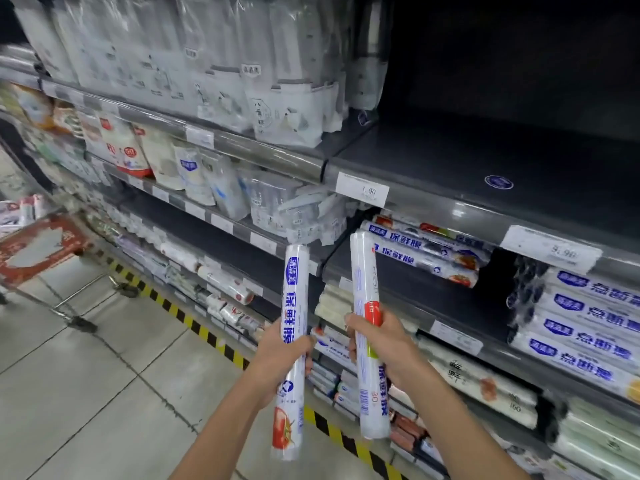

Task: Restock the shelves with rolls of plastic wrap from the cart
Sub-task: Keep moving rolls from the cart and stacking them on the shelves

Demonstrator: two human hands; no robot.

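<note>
I hold one roll of plastic wrap in each hand, both upright in front of the shelves. My left hand (281, 358) grips a white roll (293, 306) with blue print and a tomato picture near its lower end. My right hand (384, 344) grips a second white roll (364, 271) with a red band; its top end reaches up to the shelf (408, 289) where several matching rolls (429, 251) lie stacked. The cart (45, 251) stands at the far left, blurred, with a red panel.
Dark metal shelving fills the right and back. The upper right shelf (519, 157) is bare. Blue-labelled rolls (581, 327) are stacked at the right, more packs on lower shelves. A yellow-black stripe (194, 323) runs along the floor at the shelf base.
</note>
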